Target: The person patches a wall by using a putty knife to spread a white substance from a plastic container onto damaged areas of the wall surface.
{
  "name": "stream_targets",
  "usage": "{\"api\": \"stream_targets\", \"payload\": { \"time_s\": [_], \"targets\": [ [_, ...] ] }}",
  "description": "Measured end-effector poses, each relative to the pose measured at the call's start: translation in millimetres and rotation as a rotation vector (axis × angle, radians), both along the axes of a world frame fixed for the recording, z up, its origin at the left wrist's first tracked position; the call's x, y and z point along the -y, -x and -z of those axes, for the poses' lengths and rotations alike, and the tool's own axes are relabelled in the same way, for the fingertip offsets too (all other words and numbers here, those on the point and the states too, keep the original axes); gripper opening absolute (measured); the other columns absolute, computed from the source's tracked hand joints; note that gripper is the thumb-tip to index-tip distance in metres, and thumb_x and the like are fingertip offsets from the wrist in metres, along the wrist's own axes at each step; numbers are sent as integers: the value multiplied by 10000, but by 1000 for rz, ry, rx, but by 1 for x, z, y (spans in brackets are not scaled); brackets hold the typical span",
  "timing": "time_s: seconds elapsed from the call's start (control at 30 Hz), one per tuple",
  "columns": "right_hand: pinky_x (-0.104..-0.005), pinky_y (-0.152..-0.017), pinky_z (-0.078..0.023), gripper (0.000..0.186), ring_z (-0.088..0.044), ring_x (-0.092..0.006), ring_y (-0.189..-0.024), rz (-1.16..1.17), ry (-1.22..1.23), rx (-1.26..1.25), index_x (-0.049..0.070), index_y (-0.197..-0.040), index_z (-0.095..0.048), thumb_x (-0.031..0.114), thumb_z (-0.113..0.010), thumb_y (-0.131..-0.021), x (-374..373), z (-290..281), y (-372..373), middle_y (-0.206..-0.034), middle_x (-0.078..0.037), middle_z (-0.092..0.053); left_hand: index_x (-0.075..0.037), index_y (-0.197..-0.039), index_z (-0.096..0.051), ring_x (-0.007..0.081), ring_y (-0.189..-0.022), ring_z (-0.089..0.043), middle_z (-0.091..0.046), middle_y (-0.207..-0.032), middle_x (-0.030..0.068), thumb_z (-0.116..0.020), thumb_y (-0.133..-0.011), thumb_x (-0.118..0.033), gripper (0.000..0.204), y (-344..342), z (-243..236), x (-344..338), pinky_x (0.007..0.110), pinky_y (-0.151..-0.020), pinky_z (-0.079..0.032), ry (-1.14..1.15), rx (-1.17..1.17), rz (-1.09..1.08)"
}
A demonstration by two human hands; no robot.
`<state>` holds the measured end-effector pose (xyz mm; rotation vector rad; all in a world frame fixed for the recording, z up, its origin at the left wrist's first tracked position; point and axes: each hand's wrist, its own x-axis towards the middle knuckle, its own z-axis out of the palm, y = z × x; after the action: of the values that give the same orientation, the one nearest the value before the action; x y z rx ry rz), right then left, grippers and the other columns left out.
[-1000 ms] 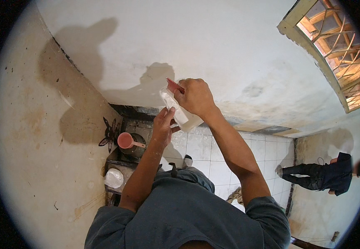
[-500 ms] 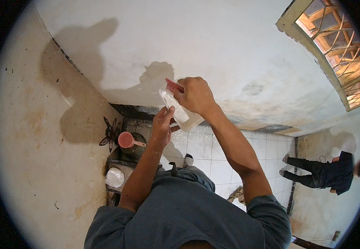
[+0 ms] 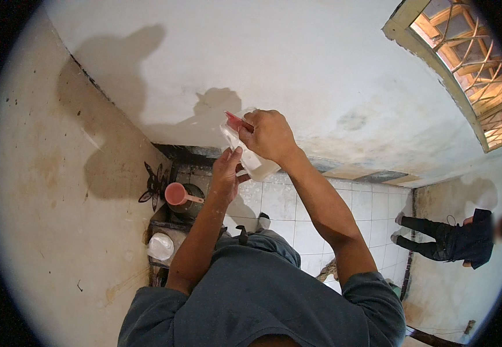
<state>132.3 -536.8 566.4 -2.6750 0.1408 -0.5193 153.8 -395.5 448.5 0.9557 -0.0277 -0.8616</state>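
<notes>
Just in front of the stained white wall (image 3: 297,69), my left hand (image 3: 227,172) grips a pale, translucent plastic tray (image 3: 251,162) from below, thumb on its near side. A white paste-like material lies in it. My right hand (image 3: 265,133) is closed on a flat red scraper (image 3: 232,120), held over the tray's upper part; my fingers hide much of the scraper and some of the tray.
Below left are a pink dipper (image 3: 175,194) on a dark container and a white bundle (image 3: 160,246) on a dark ledge (image 3: 163,265). Another person (image 3: 465,237) stands on the tiled floor (image 3: 320,202) at right. A barred window (image 3: 462,63) is upper right.
My right hand and the scraper have shifted slightly left; my left hand stays under the tray. The other person's feet have moved a little.
</notes>
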Motion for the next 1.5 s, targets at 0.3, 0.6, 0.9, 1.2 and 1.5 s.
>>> {"api": "stream_targets", "payload": {
  "time_s": [0.3,0.6,0.9,1.2,1.5],
  "targets": [
    [-464,-651,-511,201,-626,-405,-669,115,-22,4,9,-758,-659,209,-653,-781,42,13,4,-731,-202,-647,-91,-1275,-544,181,-1022,-634,-619,-1135,44,-614,-957,-348,415,3,-4,0,393,-761,-600,36,3,-15],
    [-466,-654,-508,204,-624,-410,-669,42,-69,66,5,-749,-660,207,-658,-773,25,12,10,-738,-216,-640,-86,-1256,-544,180,-1016,-636,-618,-1137,48,-609,-959,-344,399,2,-5,3,400,-766,-601,-35,19,11],
    [-455,-651,-512,207,-625,-412,-676,4,9,36,3,-746,-664,209,-673,-767,50,11,11,-719,-200,-643,-98,-1219,-585,178,-1004,-641,-628,-1142,44,-614,-956,-342,359,4,-5,10,411,-786,-596,-13,8,-5],
    [-451,-629,-482,208,-613,-406,-678,135,-91,44,1,-778,-653,208,-672,-796,69,25,21,-736,-208,-632,-94,-1274,-560,184,-1001,-641,-628,-1148,47,-602,-961,-352,408,7,-4,14,416,-774,-592,-9,47,-51],
    [-478,-631,-479,206,-610,-433,-689,140,-100,109,-2,-777,-619,192,-677,-819,64,33,31,-743,-234,-627,-100,-1231,-567,188,-993,-642,-635,-1109,44,-616,-953,-362,385,12,-3,20,402,-750,-589,-46,1,-70]
  ]
}}
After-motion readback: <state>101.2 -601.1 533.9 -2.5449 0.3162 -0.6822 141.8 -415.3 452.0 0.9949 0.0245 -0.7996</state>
